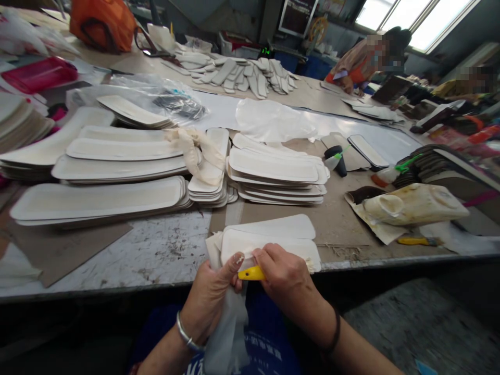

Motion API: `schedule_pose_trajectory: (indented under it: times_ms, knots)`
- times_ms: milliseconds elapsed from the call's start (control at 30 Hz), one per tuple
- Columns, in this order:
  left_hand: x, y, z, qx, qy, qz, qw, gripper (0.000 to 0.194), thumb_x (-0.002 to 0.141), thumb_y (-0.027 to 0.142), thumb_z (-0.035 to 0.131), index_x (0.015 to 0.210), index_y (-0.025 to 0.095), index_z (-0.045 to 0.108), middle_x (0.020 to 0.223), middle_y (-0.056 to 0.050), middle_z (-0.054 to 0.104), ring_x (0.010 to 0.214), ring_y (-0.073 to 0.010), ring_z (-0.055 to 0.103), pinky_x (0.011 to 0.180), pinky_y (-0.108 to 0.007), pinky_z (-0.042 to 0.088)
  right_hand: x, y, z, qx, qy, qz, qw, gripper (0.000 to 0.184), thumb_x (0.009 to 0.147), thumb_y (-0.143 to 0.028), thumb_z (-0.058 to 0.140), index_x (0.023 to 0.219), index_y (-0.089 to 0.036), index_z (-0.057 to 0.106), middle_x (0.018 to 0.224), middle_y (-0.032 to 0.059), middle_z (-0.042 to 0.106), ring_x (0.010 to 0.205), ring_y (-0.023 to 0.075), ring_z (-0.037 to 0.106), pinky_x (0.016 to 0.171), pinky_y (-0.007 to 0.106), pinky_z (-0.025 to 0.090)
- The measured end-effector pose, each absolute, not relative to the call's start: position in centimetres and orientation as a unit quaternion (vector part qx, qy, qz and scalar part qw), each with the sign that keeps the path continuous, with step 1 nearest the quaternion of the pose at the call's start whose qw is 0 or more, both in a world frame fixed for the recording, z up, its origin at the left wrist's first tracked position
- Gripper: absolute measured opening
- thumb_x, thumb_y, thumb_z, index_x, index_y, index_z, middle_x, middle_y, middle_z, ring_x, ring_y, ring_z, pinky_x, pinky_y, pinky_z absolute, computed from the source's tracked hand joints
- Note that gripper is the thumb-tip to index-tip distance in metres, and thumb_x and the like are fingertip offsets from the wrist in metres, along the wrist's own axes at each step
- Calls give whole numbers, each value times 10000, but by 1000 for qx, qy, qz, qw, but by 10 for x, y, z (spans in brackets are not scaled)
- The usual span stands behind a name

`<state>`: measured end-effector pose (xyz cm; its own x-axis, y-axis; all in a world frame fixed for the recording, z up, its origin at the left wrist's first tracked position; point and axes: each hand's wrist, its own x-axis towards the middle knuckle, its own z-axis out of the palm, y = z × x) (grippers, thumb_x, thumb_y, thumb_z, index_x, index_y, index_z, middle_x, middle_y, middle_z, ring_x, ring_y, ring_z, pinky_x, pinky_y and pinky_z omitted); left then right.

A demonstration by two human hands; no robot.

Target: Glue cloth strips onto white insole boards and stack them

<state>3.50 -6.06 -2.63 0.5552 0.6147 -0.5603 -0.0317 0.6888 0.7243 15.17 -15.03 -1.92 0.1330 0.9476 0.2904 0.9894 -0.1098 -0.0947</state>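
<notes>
A white panel (250,239) lies at the near edge of a worktable (167,250), pinched by a half-curled left hand (211,294) while the right hand (287,271) closes round a yellow handle (251,273). Work on this piece appears under way; whether the stacked panels (273,166) beyond are finished or waiting cannot be told.

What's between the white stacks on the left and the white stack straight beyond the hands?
A narrower white stack, turned crosswise to both, with cream cloth draped partly over it. The head view shows this.
</notes>
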Motion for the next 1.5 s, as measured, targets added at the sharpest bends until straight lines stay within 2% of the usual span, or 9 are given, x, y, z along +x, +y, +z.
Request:
schedule_pose_trajectory:
  times_ms: [133, 233, 433, 633, 900, 1100, 1267, 1367, 1500]
  knots:
    - [36, -60, -23, 364, 422, 191, 808, 500, 428, 544, 850, 448, 153, 540, 426, 11, 496, 440, -79, 429, 474, -207, 353, 153, -148, -22, -782, -594, -33, 183, 154, 772, -61, 509, 785, -191, 591, 727, 26, 601, 646, 166, 553, 566, 250, 373]
    - [36, -59, -24, 387, 435, 180, 793, 439, 478, 462, 843, 435, 153, 535, 431, 7, 500, 452, -82, 428, 481, -208, 340, 159, -145, -23, -816, -535, 31, 218, 155, 796, -89, 487, 720, -207, 555, 714, 11, 595, 647, 160, 545, 603, 251, 376]
    - [37, -59, -26, 417, 450, 150, 775, 381, 576, 387, 764, 408, 168, 502, 419, 2, 485, 449, -92, 416, 492, -223, 334, 172, -141, -19, -846, -486, 114, 190, 217, 850, -167, 486, 639, -214, 469, 654, -6, 543, 599, 154, 492, 591, 262, 350]
    - [39, -58, -24, 410, 452, 120, 783, 378, 586, 413, 720, 421, 184, 469, 414, 12, 460, 443, -94, 398, 488, -233, 322, 171, -142, -31, -839, -498, 55, 210, 68, 816, -131, 533, 817, -198, 545, 715, -1, 582, 624, 160, 547, 575, 242, 382]
    - [40, -59, -22, 393, 456, 117, 790, 306, 560, 367, 681, 441, 191, 460, 406, 29, 444, 425, -85, 373, 482, -235, 299, 179, -153, -27, -727, -670, -6, 154, 227, 824, -18, 507, 922, -196, 606, 852, 33, 605, 737, 156, 587, 582, 210, 411]
    - [41, -60, -24, 414, 451, 128, 780, 322, 581, 405, 681, 453, 179, 490, 408, 26, 444, 431, -85, 367, 480, -235, 281, 174, -150, -17, -711, -697, -38, 85, 127, 818, -54, 597, 840, -179, 611, 777, 27, 591, 677, 175, 564, 540, 249, 386]
    - [39, -60, -25, 428, 435, 134, 781, 326, 584, 399, 654, 424, 194, 458, 414, 29, 435, 449, -89, 366, 496, -240, 288, 167, -144, -12, -713, -698, -44, 46, 141, 809, -39, 573, 771, -173, 592, 745, 36, 565, 629, 180, 536, 506, 269, 352]
    - [37, -59, -24, 430, 437, 129, 780, 347, 590, 398, 646, 391, 196, 446, 406, 24, 431, 449, -92, 372, 503, -243, 298, 172, -143, -14, -745, -662, 34, 81, 128, 785, -43, 568, 795, -169, 587, 800, 39, 561, 634, 166, 528, 531, 260, 364]
    - [36, -57, -21, 424, 440, 120, 783, 394, 587, 447, 675, 383, 189, 459, 396, 17, 441, 433, -90, 368, 490, -244, 285, 183, -142, -16, -768, -587, 154, 204, 140, 814, -59, 518, 750, -178, 554, 787, 16, 534, 716, 150, 530, 671, 252, 402]
